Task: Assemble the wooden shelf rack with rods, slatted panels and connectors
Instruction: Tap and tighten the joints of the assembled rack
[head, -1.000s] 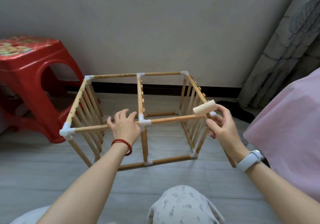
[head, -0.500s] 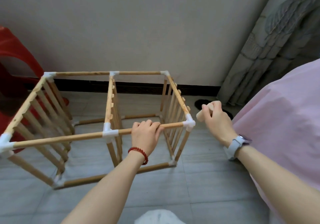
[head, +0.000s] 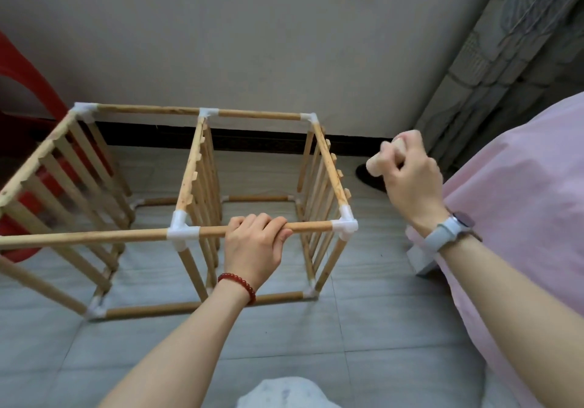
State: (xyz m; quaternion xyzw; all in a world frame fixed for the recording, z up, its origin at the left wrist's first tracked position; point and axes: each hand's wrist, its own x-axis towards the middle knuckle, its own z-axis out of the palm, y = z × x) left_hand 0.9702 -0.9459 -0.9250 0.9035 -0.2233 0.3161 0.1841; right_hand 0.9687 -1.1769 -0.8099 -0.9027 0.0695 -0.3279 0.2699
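Rack: wooden shelf rack (head: 202, 205) stands on the floor in front of the person, near the wall; box frame of round pale-wood rods, open at the top; its left end runs out of view
Rods: smooth, cylindrical, light grain; front top rod (head: 94, 237) runs left to right across the near edge; bottom front rod (head: 151, 310) lies on the tiles
Slatted panels: three upright; right panel (head: 322, 205), middle panel (head: 197, 199), left panel (head: 60, 183); flat narrow slats set into notched top rails, gaps between slats
Connectors: white plastic, glossy, moulded corner pieces; near right corner connector (head: 346, 226) joins three rods; T-shaped connector (head: 183, 232) at the middle of the front top rod; far ones at the back corners
Left hand: left hand (head: 256, 243) grips the front top rod between the T-shaped connector and the near right corner connector; fingers curled over the rod, thumb underneath; red bead bracelet (head: 238, 282) at the wrist
Right hand: right hand (head: 410, 177) raised to the right of the rack, apart from it; fingers closed around a small wooden mallet (head: 379, 162), its pale cylindrical head poking out left of the knuckles; grey watch (head: 448, 229) on the wrist
Floor: grey tiles (head: 363, 328), matte, faint grout lines
Wall: plain grey-beige wall (head: 252, 37), dark skirting at its foot
Surroundings: red plastic stool (head: 22, 97) behind the left panel; grey patterned curtain (head: 512, 47) upper right; pink fabric (head: 531, 205) at the right edge
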